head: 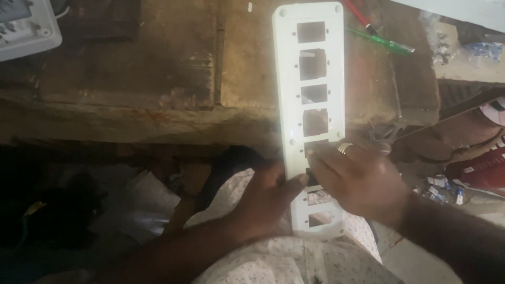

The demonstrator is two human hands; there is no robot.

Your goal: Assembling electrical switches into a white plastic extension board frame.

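At the centre of the view, a long white plate (314, 121) with a row of rectangular openings is lying lengthwise, its far end resting on the brown bench (158, 63) and its near end reaching over the person's lap. The left hand (263, 202) is gripping the plate's left edge, thumb pressing against the rim, fingers curling under where they cannot be seen. The right hand (357, 181) is closing over the plate from the right, fingertips pinching a small dark part (311, 179) at one of the lower openings; a ring (344, 148) is showing on one finger. How firmly the part is sitting in its opening cannot be told.

Progress, as a judgement: the four upper openings are standing empty, and the two nearest openings also appear unfilled, though the upper of the two is showing something pale inside. Only the opening under the right hand seems to be receiving a part, so most of the fitting looks to be left.

Beyond the plate's far end, a red tool (357, 14) and a green tool (380, 40) are lying crossed on the bench. A white box (26, 26) is sitting at the upper left corner. Small packets (442, 189) are lying scattered at the right.
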